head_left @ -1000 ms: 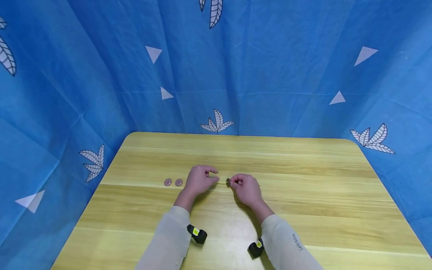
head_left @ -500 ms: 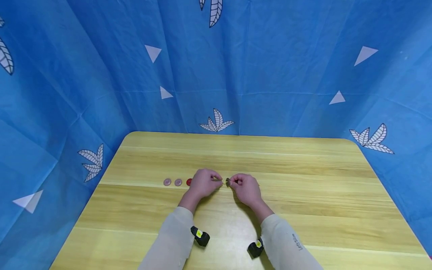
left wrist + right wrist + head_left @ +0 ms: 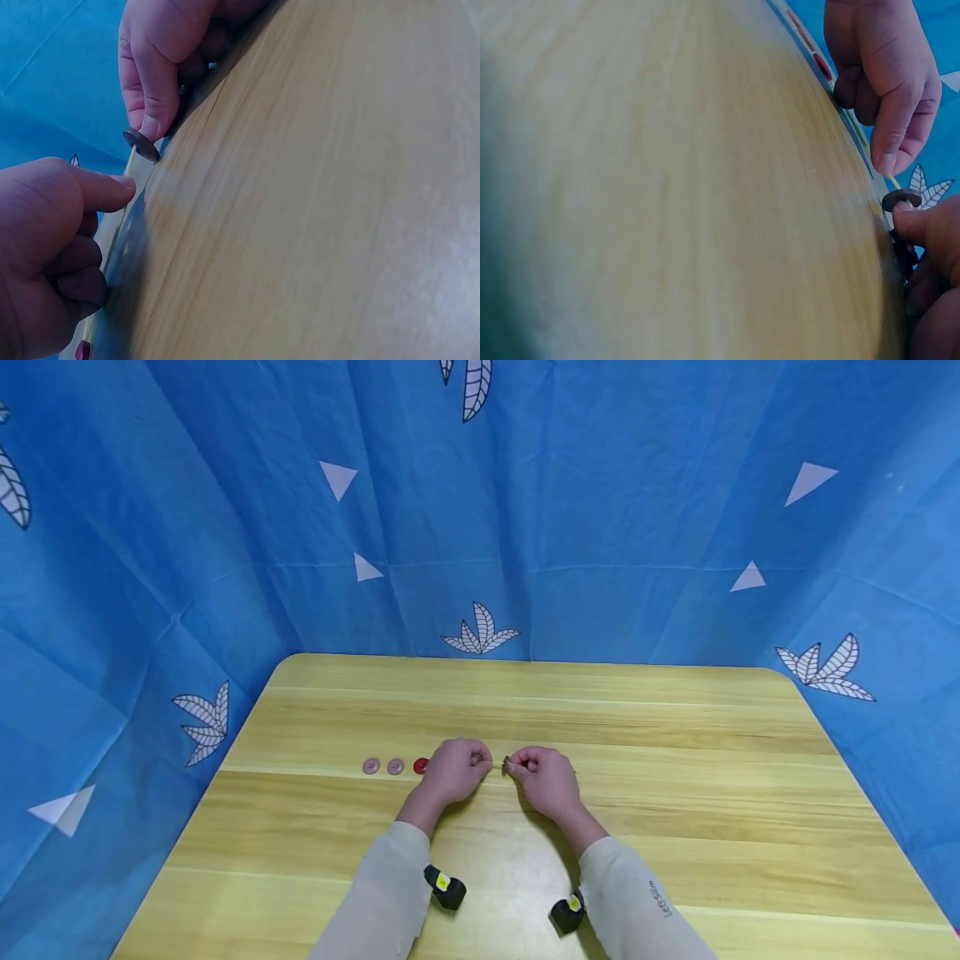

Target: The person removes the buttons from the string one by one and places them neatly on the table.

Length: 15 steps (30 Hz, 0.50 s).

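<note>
A dark button (image 3: 506, 766) is pinched between the thumb and finger of my right hand (image 3: 551, 782). A thin yellow string (image 3: 894, 181) runs from this button (image 3: 901, 199) to my left hand (image 3: 452, 771), whose thumb and forefinger pinch it just left of the button. In the left wrist view the button (image 3: 141, 144) stands on edge at the right fingertips, with my left hand (image 3: 49, 247) below it. Both hands are held low over the table, and the string's end inside the left fingers is hidden.
On the wooden table (image 3: 675, 793), two dull pink buttons (image 3: 371, 766) (image 3: 395, 767) and a red button (image 3: 420, 766) lie in a row left of my left hand, which partly covers the red one. A blue curtain (image 3: 615, 510) with leaf prints hangs behind the table.
My left hand has moved a little right, and its parted thumb and finger have closed on the string. The red button has come into view beside it. My right hand has stayed in place.
</note>
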Each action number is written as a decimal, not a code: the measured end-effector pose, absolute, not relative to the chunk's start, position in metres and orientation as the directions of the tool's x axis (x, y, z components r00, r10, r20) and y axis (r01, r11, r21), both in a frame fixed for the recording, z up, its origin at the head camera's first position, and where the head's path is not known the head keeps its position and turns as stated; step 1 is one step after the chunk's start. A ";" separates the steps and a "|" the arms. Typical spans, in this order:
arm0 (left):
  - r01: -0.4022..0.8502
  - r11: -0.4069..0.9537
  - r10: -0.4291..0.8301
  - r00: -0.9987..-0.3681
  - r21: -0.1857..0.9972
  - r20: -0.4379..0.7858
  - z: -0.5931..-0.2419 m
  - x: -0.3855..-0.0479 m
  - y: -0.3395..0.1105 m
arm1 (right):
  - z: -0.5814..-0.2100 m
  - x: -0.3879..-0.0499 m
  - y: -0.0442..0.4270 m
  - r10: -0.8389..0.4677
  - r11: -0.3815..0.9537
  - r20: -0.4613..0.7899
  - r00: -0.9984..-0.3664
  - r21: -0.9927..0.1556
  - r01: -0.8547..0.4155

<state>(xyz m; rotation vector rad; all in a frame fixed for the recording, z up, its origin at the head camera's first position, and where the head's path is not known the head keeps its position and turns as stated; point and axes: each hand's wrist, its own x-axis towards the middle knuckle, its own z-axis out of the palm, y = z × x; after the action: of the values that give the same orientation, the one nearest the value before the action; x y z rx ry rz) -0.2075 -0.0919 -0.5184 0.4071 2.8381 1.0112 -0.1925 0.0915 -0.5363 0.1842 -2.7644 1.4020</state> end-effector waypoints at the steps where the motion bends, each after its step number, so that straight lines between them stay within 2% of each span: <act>1: 0.213 0.742 0.280 -0.960 0.636 -0.004 -0.518 -0.207 -0.092 | -0.537 -0.193 0.091 -0.088 0.587 0.090 -0.992 -0.800 -0.125; 15: 0.171 0.682 0.243 -0.970 0.711 0.001 -0.521 -0.206 -0.098 | -0.537 -0.191 0.092 -0.120 0.589 0.075 -0.990 -0.797 -0.132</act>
<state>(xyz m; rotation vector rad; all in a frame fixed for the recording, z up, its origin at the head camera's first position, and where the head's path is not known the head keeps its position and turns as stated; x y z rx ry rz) -0.2061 -0.0976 -0.5212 0.3449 2.7946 1.1679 -0.1909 0.0922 -0.5366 0.2218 -2.7887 1.4000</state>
